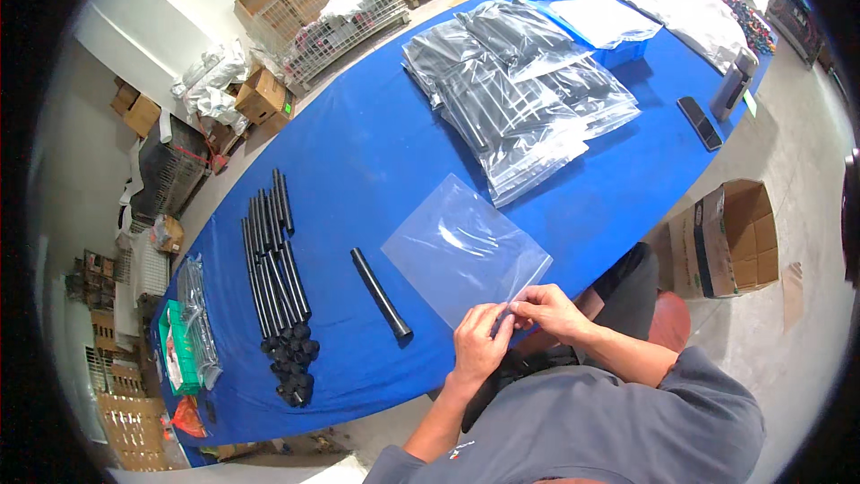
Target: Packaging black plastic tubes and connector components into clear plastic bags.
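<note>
A clear plastic bag (461, 246) lies flat on the blue-covered table, its near edge reaching my hands. My left hand (481, 341) pinches that edge between thumb and fingers. Right beside it, my right hand (548, 312) pinches the same edge near a corner. The bag looks empty. To its left a single black tube (381, 296) with a wider near end lies apart on the cloth. Farther left, several black tubes (273, 255) lie side by side, with a cluster of black caps (289, 360) at their near ends.
Filled clear bags (520, 90) are piled at the back, before a blue crate (618, 54). A phone (699, 123) lies by the right edge. On the left stand a green basket (182, 354) and a bagged bundle (199, 318). A cardboard box (739, 242) sits on the floor.
</note>
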`<control>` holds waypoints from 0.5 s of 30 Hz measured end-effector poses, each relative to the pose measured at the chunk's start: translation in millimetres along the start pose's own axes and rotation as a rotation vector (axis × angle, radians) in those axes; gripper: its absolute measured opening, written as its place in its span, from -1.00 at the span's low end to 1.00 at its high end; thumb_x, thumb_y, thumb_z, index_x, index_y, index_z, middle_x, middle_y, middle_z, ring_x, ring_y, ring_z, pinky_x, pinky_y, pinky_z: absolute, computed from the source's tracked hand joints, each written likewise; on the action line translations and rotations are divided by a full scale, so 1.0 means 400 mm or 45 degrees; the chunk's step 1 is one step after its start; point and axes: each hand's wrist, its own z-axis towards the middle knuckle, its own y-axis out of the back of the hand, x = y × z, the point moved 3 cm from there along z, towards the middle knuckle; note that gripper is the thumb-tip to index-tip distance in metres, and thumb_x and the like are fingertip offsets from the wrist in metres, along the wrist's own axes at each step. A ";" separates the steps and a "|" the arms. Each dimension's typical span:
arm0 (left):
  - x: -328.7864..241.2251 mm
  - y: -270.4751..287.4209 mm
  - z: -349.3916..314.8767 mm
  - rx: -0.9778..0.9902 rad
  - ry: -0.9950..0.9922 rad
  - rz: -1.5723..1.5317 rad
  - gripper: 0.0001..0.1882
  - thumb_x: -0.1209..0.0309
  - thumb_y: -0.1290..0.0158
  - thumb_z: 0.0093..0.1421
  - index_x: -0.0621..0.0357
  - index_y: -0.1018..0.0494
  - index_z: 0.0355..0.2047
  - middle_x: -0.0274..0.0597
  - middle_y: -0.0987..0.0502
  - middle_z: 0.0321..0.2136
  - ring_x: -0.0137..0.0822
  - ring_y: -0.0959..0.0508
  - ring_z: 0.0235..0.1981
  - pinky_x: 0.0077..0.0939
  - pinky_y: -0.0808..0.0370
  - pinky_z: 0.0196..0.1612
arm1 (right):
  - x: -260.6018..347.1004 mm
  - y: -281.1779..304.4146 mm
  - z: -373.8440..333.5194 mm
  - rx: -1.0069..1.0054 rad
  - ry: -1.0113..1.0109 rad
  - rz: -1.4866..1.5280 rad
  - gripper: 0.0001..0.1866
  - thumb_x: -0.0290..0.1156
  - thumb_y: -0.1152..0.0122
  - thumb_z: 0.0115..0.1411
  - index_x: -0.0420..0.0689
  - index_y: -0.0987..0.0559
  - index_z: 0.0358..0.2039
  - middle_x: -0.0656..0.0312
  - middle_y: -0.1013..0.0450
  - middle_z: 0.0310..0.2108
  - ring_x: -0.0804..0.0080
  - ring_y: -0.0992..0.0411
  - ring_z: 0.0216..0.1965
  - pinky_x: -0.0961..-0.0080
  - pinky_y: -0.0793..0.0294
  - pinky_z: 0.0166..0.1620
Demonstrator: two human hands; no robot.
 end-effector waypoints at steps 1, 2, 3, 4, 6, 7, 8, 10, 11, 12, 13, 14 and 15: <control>-0.005 0.003 0.002 0.001 -0.003 0.002 -0.76 0.48 -0.23 0.10 0.28 -0.59 -0.20 -0.06 -0.60 -0.32 -0.15 -0.62 -0.32 -0.35 -0.56 -0.29 | 0.000 -0.001 0.004 0.015 0.016 -0.020 -0.76 -0.33 -0.16 0.31 -0.27 -0.61 -0.33 0.31 -0.49 -0.49 0.60 -0.41 -0.42 0.57 -0.44 -0.34; -0.006 0.003 0.003 0.046 0.092 -0.065 -0.77 0.48 -0.21 0.12 0.28 -0.58 -0.20 -0.06 -0.59 -0.32 -0.15 -0.62 -0.33 -0.35 -0.55 -0.27 | 0.003 -0.003 0.006 0.014 0.019 -0.018 -0.76 -0.33 -0.16 0.31 -0.27 -0.61 -0.33 0.31 -0.49 -0.49 0.60 -0.41 -0.42 0.57 -0.44 -0.34; -0.003 0.003 0.004 0.090 0.187 -0.131 -0.78 0.49 -0.19 0.14 0.28 -0.58 -0.20 -0.07 -0.59 -0.31 -0.16 -0.61 -0.33 -0.35 -0.55 -0.26 | 0.009 -0.007 0.009 0.006 0.072 -0.112 -0.76 -0.31 -0.17 0.31 -0.26 -0.61 -0.34 0.32 -0.48 -0.50 0.62 -0.40 -0.42 0.59 -0.42 -0.34; -0.002 0.007 0.008 0.090 0.183 -0.130 -0.78 0.49 -0.19 0.14 0.28 -0.58 -0.20 -0.07 -0.59 -0.31 -0.16 -0.61 -0.33 -0.35 -0.55 -0.26 | 0.016 -0.009 0.011 -0.003 0.126 -0.206 -0.75 -0.30 -0.19 0.32 -0.26 -0.60 -0.34 0.33 -0.46 -0.50 0.63 -0.38 -0.43 0.61 -0.41 -0.35; 0.009 0.015 0.015 0.155 0.297 -0.348 -0.79 0.49 -0.18 0.18 0.30 -0.57 -0.17 -0.12 -0.63 -0.31 -0.33 -0.62 -0.34 -0.45 -0.54 -0.28 | 0.022 -0.009 0.016 0.045 0.109 -0.196 -0.73 -0.28 -0.18 0.32 -0.26 -0.59 -0.35 0.34 -0.46 -0.50 0.63 -0.38 -0.42 0.61 -0.41 -0.34; 0.021 0.021 0.018 0.153 0.296 -0.347 -0.79 0.49 -0.18 0.18 0.30 -0.57 -0.17 -0.12 -0.63 -0.31 -0.33 -0.62 -0.34 -0.45 -0.54 -0.28 | 0.024 -0.011 0.018 0.094 0.090 -0.186 -0.72 -0.26 -0.18 0.33 -0.26 -0.58 -0.36 0.34 -0.46 -0.49 0.63 -0.39 -0.42 0.61 -0.41 -0.33; 0.047 0.016 0.016 0.265 0.478 -0.583 -0.79 0.49 -0.17 0.21 0.30 -0.57 -0.16 -0.13 -0.64 -0.31 -0.39 -0.62 -0.32 -0.49 -0.53 -0.26 | 0.027 -0.012 0.020 0.096 0.091 -0.186 -0.72 -0.26 -0.18 0.33 -0.26 -0.58 -0.36 0.34 -0.46 -0.49 0.63 -0.39 -0.42 0.61 -0.41 -0.33; 0.056 0.019 0.026 0.397 0.694 -0.999 -0.81 0.48 -0.15 0.25 0.32 -0.59 -0.16 -0.16 -0.66 -0.32 -0.50 -0.59 -0.29 -0.58 -0.50 -0.22 | 0.035 -0.016 0.021 0.162 0.150 -0.117 -0.67 -0.22 -0.15 0.35 -0.27 -0.56 -0.38 0.35 -0.42 -0.53 0.62 -0.34 -0.44 0.56 -0.39 -0.35; 0.065 0.025 0.028 0.396 0.693 -0.999 -0.81 0.48 -0.15 0.25 0.32 -0.59 -0.16 -0.16 -0.66 -0.32 -0.50 -0.59 -0.29 -0.58 -0.50 -0.22 | 0.040 -0.015 0.023 0.163 0.150 -0.118 -0.67 -0.22 -0.15 0.35 -0.27 -0.56 -0.38 0.35 -0.42 -0.53 0.62 -0.34 -0.44 0.56 -0.39 -0.35; 0.077 0.028 0.028 0.414 0.723 -1.034 -0.81 0.47 -0.15 0.26 0.32 -0.60 -0.17 -0.18 -0.66 -0.33 -0.49 -0.59 -0.30 -0.60 -0.50 -0.21 | 0.046 -0.017 0.024 0.175 0.166 -0.154 -0.67 -0.22 -0.14 0.35 -0.27 -0.56 -0.37 0.34 -0.43 -0.51 0.61 -0.36 -0.43 0.55 -0.40 -0.33; 0.080 0.029 0.029 0.432 0.752 -1.069 -0.82 0.47 -0.15 0.26 0.32 -0.60 -0.18 -0.20 -0.65 -0.35 -0.49 -0.58 -0.31 -0.61 -0.49 -0.20 | 0.050 -0.019 0.025 0.187 0.183 -0.189 -0.67 -0.22 -0.14 0.36 -0.27 -0.56 -0.36 0.33 -0.44 -0.50 0.60 -0.38 -0.41 0.55 -0.41 -0.32; 0.075 0.030 0.031 0.388 0.740 -1.084 -0.84 0.47 -0.16 0.24 0.32 -0.61 -0.23 -0.28 -0.62 -0.40 -0.54 -0.51 -0.41 -0.64 -0.43 -0.32 | 0.047 -0.019 0.026 0.189 0.183 -0.190 -0.67 -0.22 -0.14 0.36 -0.27 -0.56 -0.36 0.33 -0.44 -0.50 0.60 -0.38 -0.41 0.55 -0.41 -0.32; 0.076 0.031 0.031 0.386 0.739 -1.084 -0.84 0.47 -0.16 0.24 0.32 -0.61 -0.23 -0.28 -0.62 -0.40 -0.54 -0.51 -0.41 -0.64 -0.43 -0.32 | 0.043 -0.020 0.028 0.187 0.189 -0.186 -0.67 -0.22 -0.13 0.36 -0.27 -0.56 -0.36 0.32 -0.45 -0.49 0.60 -0.39 -0.41 0.55 -0.43 -0.30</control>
